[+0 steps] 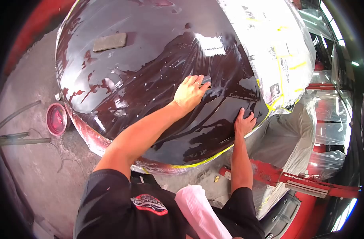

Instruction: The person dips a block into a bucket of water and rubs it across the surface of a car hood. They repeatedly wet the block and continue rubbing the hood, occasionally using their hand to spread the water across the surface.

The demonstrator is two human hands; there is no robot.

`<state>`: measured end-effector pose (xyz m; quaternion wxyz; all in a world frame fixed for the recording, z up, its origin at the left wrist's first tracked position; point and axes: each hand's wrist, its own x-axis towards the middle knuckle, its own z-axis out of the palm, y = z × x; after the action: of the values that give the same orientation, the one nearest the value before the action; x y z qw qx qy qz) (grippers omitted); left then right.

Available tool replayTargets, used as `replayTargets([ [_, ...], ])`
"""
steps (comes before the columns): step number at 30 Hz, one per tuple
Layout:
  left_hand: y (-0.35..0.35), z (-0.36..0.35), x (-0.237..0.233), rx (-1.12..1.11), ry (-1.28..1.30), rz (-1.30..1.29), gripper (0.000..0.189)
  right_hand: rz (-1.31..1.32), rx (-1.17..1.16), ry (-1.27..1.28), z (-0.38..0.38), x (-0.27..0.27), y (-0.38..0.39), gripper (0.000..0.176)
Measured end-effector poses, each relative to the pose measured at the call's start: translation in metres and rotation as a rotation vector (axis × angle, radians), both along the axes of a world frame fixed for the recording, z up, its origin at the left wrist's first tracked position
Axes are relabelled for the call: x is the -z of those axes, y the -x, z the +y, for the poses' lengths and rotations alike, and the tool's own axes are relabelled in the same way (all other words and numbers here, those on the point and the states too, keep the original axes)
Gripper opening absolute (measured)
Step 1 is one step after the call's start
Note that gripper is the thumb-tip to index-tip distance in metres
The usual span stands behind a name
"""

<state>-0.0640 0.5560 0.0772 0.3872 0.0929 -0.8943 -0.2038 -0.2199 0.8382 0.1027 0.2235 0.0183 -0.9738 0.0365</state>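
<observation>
A wet, dark car hood [162, 79] with reddish-brown patches and water streaks lies in front of me. My left hand [190, 93] reaches across to its middle, fingers closed on a small dark grey piece of sandpaper [206, 81] against the wet surface. Part of the sandpaper is hidden under the fingers. Near the hood's right edge, my right hand [245, 121] rests on the panel with its fingers apart, holding nothing. A grey-brown sanding block [110, 42] lies on the hood, up and to the left of my left hand.
Masking film with yellow tape [287, 55] covers the car beyond the hood. A pink-red bowl [56, 119] stands on the concrete floor at left. A red metal arm [265, 173] juts in at lower right, beside a draped cover [289, 131]. A pale rolled cloth [200, 211] hangs against my shirt.
</observation>
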Motion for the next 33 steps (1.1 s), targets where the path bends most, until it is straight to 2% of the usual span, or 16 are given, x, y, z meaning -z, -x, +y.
replayTargets([
  [2, -0.003, -0.011, -0.002, 0.104, 0.041, -0.083, 0.031, -0.014, 0.051, -0.03, -0.001, 0.002, 0.001, 0.081],
  [3, -0.012, -0.013, -0.003, 0.085, 0.061, -0.103, 0.031, -0.018, 0.047, -0.034, 0.001, 0.004, 0.004, 0.082],
  [5, -0.036, -0.019, -0.006, 0.157, -0.072, -0.106, 0.037, -0.049, 0.057, -0.006, -0.001, 0.001, 0.001, 0.082],
  [9, -0.133, -0.011, -0.027, -0.065, -0.457, -0.036, 0.036, -0.096, 0.048, 0.037, -0.002, 0.0, 0.0, 0.083],
  [11, -0.179, -0.01, -0.014, -0.156, -0.505, -0.047, 0.04, -0.135, 0.038, 0.065, -0.005, -0.008, -0.007, 0.083],
  [14, -0.235, -0.01, -0.017, -0.21, -0.922, -0.152, 0.042, -0.104, 0.046, 0.068, -0.002, 0.001, -0.003, 0.081],
  [17, -0.265, -0.011, -0.013, -0.348, -0.87, 0.001, 0.046, -0.076, 0.002, 0.058, 0.002, 0.003, -0.008, 0.079],
  [21, -0.277, -0.011, -0.018, -0.413, -1.112, 0.01, 0.067, 0.034, -0.048, 0.097, 0.016, 0.013, -0.003, 0.072],
  [23, -0.271, -0.007, 0.003, -0.346, -1.151, 0.005, 0.068, 0.073, -0.371, 0.25, -0.004, -0.003, -0.03, 0.054],
  [25, -0.258, -0.005, 0.003, -0.212, -1.235, -0.048, 0.067, 0.178, -0.738, 0.378, -0.054, -0.021, -0.105, 0.037],
  [27, -0.24, 0.009, -0.027, -0.165, -1.409, -0.123, 0.059, -0.082, -1.021, 0.52, -0.092, -0.039, -0.18, 0.032],
  [28, -0.231, 0.016, -0.02, -0.144, -1.319, -0.133, 0.054, -0.226, -1.166, 0.63, -0.104, -0.041, -0.209, 0.034],
  [29, -0.223, 0.022, -0.031, -0.155, -1.19, -0.194, 0.049, -0.543, -1.13, 0.793, -0.113, -0.05, -0.239, 0.038],
  [31, -0.21, 0.032, -0.041, -0.129, -1.245, -0.311, 0.046, -0.527, -1.246, 0.75, -0.118, -0.029, -0.256, 0.043],
  [32, -0.203, 0.038, -0.036, -0.079, -1.231, -0.327, 0.046, -0.651, -1.141, 0.764, -0.115, -0.022, -0.26, 0.045],
  [33, -0.199, 0.042, -0.024, -0.06, -1.335, -0.298, 0.044, -0.776, -1.039, 0.774, -0.109, -0.017, -0.26, 0.048],
])
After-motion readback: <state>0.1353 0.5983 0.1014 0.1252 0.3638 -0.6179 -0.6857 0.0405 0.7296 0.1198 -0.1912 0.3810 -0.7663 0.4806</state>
